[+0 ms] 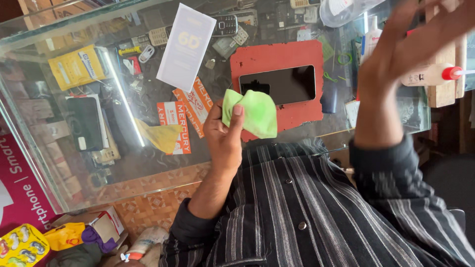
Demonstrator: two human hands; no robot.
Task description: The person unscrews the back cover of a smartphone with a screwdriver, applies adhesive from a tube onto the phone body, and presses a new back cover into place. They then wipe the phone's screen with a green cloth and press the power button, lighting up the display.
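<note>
Left hand: the left hand is closed around a green cloth, thumb pressed on the top of it, fingers curled behind.
Cloth: one, bunched up, held just above the near edge of the red mat, at 6 o'clock from the phone.
Right hand: the right hand is raised at 3 o'clock from the phone, blurred; the fingers look spread and I see nothing in it, but I cannot tell for sure.
Phone: one dark phone, screen up, lying flat in the middle of the mat; the cloth covers a little of its lower left corner.
Mat: one, red with rough edges, on the glass counter.
In the way: the right forearm hides the counter part at 3 o'clock; the cloth hides the front edge of the mat.
White packet: one flat white packet at 10 o'clock from the phone, tilted.
Orange cards: two orange cards at 8 o'clock, overlapping, with one yellow cloth just beside them.
Glue bottle: one white bottle with red cap lying at 3 o'clock, partly behind the right hand.
Under the glass: one yellow box at 9 o'clock, one dark phone box below it, and several old keypad phones at 11 o'clock; I cannot count these well.
Shirt: a dark striped shirt fills 6 o'clock.
</note>
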